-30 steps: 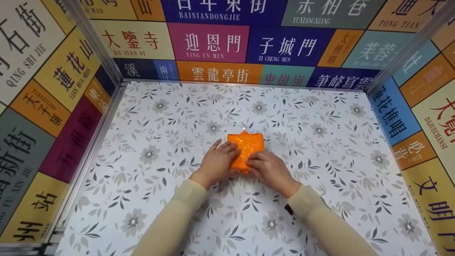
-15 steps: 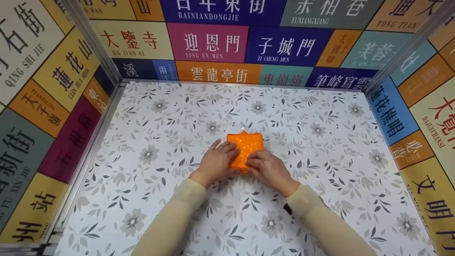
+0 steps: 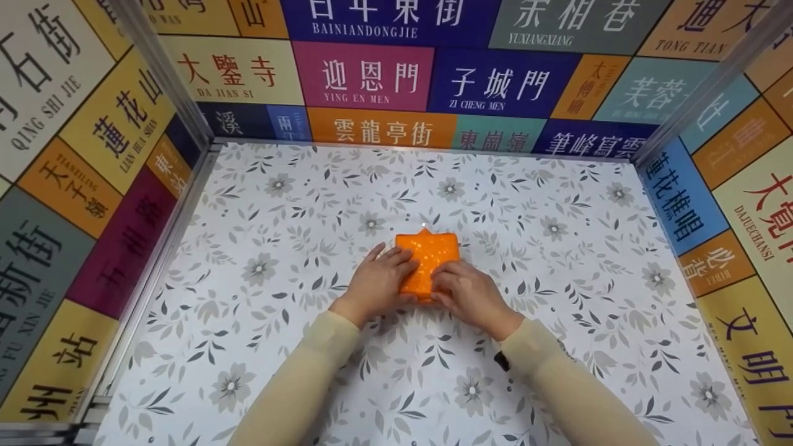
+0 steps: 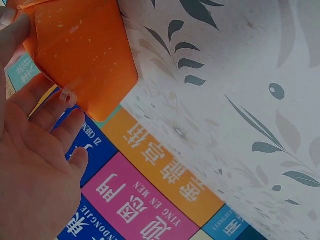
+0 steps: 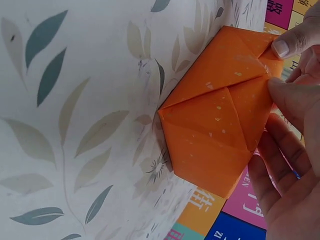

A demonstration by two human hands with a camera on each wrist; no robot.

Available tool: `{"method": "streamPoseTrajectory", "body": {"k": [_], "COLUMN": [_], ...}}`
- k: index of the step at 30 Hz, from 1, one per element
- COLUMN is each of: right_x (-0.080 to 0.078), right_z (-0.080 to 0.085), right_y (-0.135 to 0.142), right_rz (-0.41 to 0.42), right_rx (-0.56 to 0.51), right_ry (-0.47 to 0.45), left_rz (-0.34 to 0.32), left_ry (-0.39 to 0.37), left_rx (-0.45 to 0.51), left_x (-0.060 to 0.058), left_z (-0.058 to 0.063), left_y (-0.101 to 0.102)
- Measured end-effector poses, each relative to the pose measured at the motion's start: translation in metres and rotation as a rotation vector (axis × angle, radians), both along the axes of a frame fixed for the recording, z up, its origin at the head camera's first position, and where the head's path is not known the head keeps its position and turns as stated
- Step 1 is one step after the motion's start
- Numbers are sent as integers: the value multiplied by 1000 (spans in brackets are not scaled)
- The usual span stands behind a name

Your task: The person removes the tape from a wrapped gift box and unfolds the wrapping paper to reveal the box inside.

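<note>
A small box wrapped in speckled orange paper (image 3: 427, 251) rests on the floral tabletop between both hands. My left hand (image 3: 376, 284) holds its left side, fingers spread over the top. From the right, my right hand (image 3: 474, 294) grips the near right part with bent fingers. In the right wrist view, folded triangular flaps show on one end of the orange box (image 5: 212, 107), and both thumbs press at the edge of that end. A small clear piece, like tape, clings to a finger of the left hand in the left wrist view (image 4: 67, 97).
White tabletop (image 3: 297, 235) with grey leaves and flowers lies all around the box. Panels with coloured street-name signs (image 3: 365, 74) stand at the back and on both sides, joined by metal posts. A dark object (image 3: 502, 360) shows beside the right sleeve.
Almost nothing differs. The right hand's fingers shift very slightly on the orange box; the left hand and the box stay in place.
</note>
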State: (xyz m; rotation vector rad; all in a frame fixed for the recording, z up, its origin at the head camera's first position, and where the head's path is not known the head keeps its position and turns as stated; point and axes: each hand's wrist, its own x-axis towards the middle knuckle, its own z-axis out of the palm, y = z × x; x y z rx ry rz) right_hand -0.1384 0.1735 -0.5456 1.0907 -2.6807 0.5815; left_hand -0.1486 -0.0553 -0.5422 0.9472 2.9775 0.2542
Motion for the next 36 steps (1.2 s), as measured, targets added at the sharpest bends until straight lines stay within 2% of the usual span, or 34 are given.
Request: {"method": "streamPoseTrajectory", "body": {"k": [9,15,20,25,32,36], "right_x": [2,2,2,2,1,-1], "right_z": [0,-2,-5,-3,3,4], "right_y": [6,7,8,9,12,11], "right_rz": [3,63,81,94,39,0], "right_rx": [65,19,-8,3,28,59], "right_ry": [-5,31,63,55,-16,-22], "left_rz": [3,3,-2,-8,-9,-9], "left_ry": [-5,2,15,13,-5,11], "left_rx": [-5,3,12,7,-4,-7], "left_x": [1,1,1,2,1,1], "left_z": [1,1,1,1,1,0], "left_y": [0,-1,-1,-1,-1,-2]}}
